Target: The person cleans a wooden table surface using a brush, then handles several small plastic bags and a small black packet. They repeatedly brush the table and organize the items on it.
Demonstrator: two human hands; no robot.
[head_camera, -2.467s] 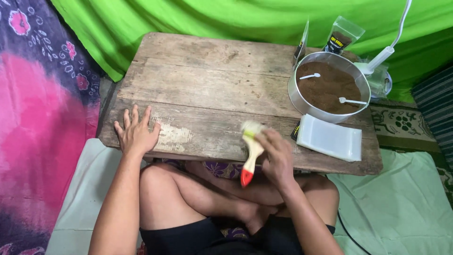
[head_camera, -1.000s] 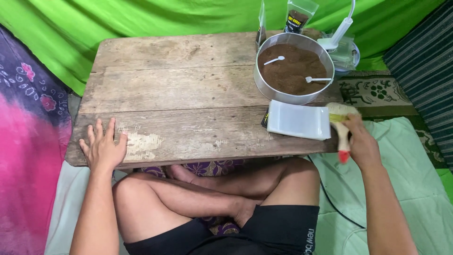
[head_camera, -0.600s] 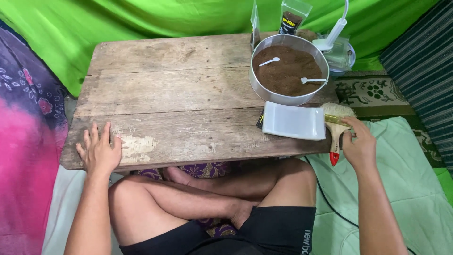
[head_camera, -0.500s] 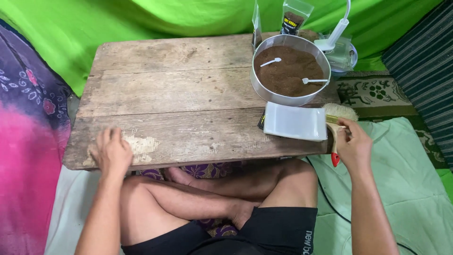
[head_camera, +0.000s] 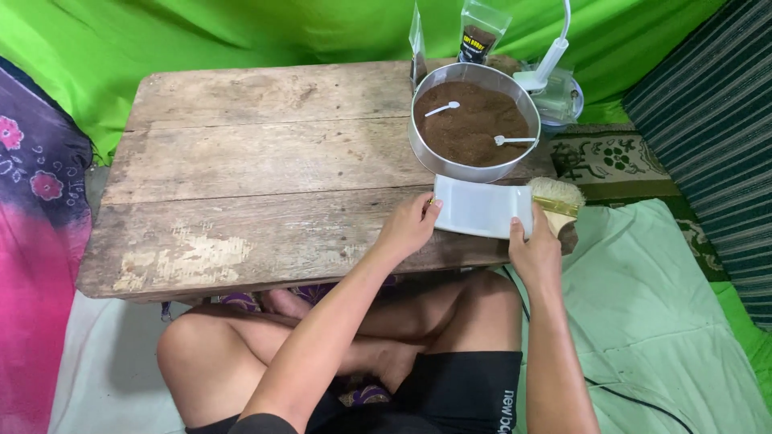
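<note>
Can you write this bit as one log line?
left hand: on tray | right hand: on tray edge | brush: beside tray

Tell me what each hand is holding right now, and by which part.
Both hands are on the white tray: the left hand grips its left edge, the right hand its lower right corner. The brush lies beside the right hand, not held.

You sit at a low, weathered plank table (head_camera: 241,161). Bright green cloth (head_camera: 241,32) hangs at twelve o'clock. Pink floral fabric (head_camera: 36,241) at nine. Striped textile (head_camera: 708,137) at two. Pale green sheet (head_camera: 659,321) covers floor at four. Even daylight.
</note>
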